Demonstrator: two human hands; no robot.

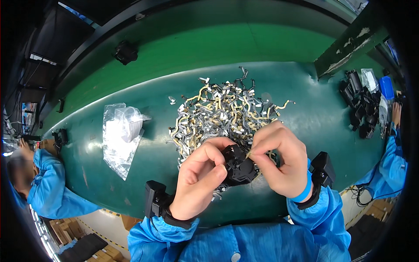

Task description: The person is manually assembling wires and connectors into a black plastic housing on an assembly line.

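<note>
My left hand [202, 176] is closed on a black plastic part [242, 171], thumb and fingers gripping its left side. The part has a rounded lower body and a smaller raised piece on top; its exact kind I cannot make out. At its upper right, my right hand [281, 158] pinches a thin yellowish strip [249, 153], which looks like a flex cable, between thumb and forefinger. Just beyond both hands spreads a heap of small flex cables [218, 111], yellow, grey and black with white connector ends. Some of the heap is hidden behind my hands.
On the green table [83, 174], a clear plastic bag [123, 135] lies to the left. Black plastic parts [361, 102] are piled at the far right, near a blue tray [386, 87]. Another black part [125, 52] rests on the green belt behind. Co-workers' blue sleeves [50, 183] show at both sides.
</note>
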